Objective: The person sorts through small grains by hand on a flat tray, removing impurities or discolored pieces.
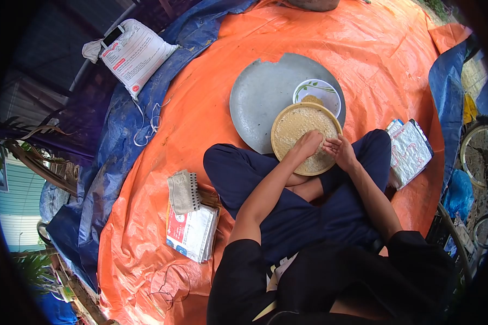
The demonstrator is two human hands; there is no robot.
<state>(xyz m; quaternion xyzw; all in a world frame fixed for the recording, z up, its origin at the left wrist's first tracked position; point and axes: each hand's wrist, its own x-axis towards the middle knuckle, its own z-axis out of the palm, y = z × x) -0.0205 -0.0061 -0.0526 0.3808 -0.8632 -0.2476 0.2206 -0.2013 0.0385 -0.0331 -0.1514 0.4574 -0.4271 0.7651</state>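
Note:
A round shallow basket (277, 153) with a tan rim rests at my lap, filled with pale grain-like material (297, 123). My left hand (309, 144) is over the material with its fingers closed together. Beside it, near the basket's right rim, my right hand (339, 152) has curled, pinched fingers. The fingertips of the two hands are close together, and anything between them is too small to make out. Just behind the basket stands a white bowl (331, 93) with a green leaf pattern, holding some brownish grains (312, 99). The basket partly covers the bowl.
A large grey round tray (255, 103) lies under the bowl on an orange tarp (374, 70). Stacked papers (192, 230) sit left of my legs, and a silvery packet (411, 151) lies to the right. A white sack (138, 57) stands on blue tarp at far left.

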